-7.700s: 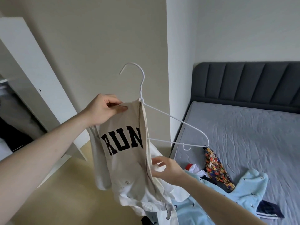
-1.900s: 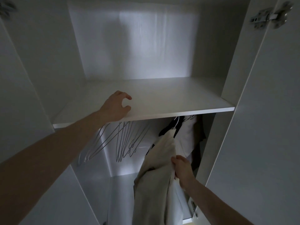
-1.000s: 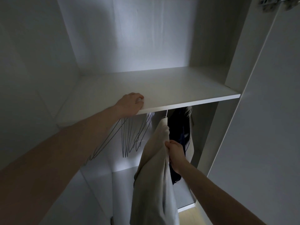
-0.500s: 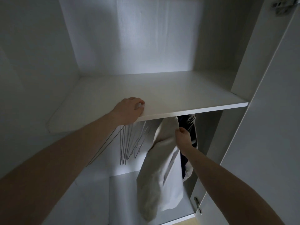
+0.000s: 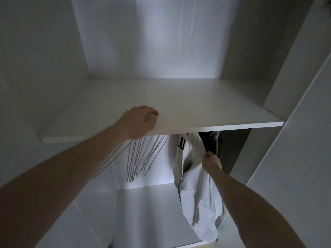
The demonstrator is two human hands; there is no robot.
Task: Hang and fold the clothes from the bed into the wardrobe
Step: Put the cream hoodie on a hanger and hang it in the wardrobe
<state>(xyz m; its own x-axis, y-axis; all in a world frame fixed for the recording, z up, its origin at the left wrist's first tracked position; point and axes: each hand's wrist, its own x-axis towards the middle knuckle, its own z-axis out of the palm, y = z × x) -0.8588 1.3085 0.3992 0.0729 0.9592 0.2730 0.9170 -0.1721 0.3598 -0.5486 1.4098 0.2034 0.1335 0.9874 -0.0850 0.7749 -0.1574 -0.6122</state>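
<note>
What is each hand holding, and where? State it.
Right hand pinches the cream shirt at its upper right edge. Left hand holds nothing, resting on the shelf.

White wardrobe shelf [image 5: 197,108], dim light. Left hand [image 5: 138,122] rests on its front edge, fingers curled on top. Nothing else apparent on the board, though corners are shadowed.

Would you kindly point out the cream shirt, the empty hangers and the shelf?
cream shirt [image 5: 195,194], head view, lower front panel.
empty hangers [image 5: 138,158], head view, bunched wires.
shelf [image 5: 206,104], head view, bare top.
</note>
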